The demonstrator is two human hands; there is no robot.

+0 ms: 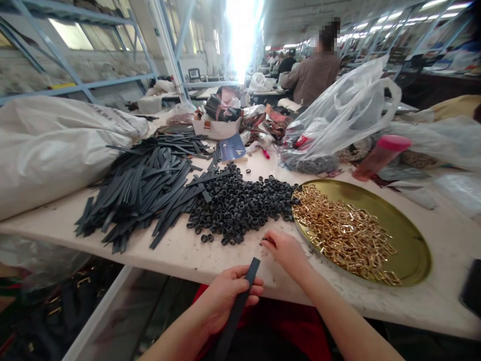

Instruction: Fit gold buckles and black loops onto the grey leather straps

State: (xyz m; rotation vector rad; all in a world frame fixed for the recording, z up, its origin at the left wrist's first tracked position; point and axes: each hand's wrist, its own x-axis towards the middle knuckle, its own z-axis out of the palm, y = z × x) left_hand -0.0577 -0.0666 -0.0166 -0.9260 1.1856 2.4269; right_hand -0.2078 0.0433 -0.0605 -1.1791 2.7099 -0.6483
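Note:
A flat black strap (240, 303) lies along my left hand (235, 291), gripped between thumb and fingers, its square end pointing up and away from me. My right hand (283, 248) is pinched just above the table, right of the strap end. At its fingertips is a small dark piece that looks like a black loop (268, 239), partly hidden by the fingers. Just beyond both hands spreads a heap of small black strap loops (240, 205). To the right, a round gold tray (409, 245) holds many gold buckle frames (345, 230).
Loose black straps (146, 185) are piled at the left beside a big white sack (56, 145). Farther back are a blue booklet (232, 148), a clear plastic bag (338, 120) and a pink-lidded bottle (381, 158). A dark object (471, 288) sits at the right edge. A person (315, 75) works beyond.

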